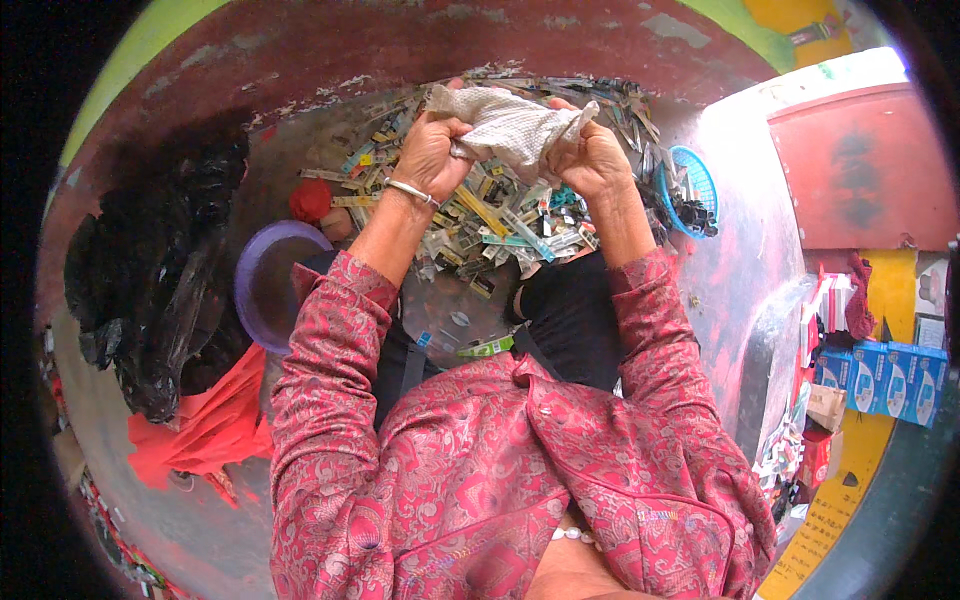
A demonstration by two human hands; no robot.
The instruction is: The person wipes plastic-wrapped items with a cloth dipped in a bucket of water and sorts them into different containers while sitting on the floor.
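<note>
Both my hands are raised over a heap of small packets (500, 225) on the floor. My left hand (428, 150), with a silver bangle at the wrist, grips the left side of a whitish woven cloth bag (510, 125). At the bag's right end, my right hand (592, 158) is closed on the fabric. The bag hangs stretched between the two hands, above the heap. My sleeves are red and patterned.
A purple plastic bowl (268, 280) sits to the left beside a small red object (310, 200). Black plastic bags (160, 270) and red plastic sheeting (205, 425) lie further left. A blue basket (690, 190) stands right of the heap. Blue boxes (880, 375) are stacked at far right.
</note>
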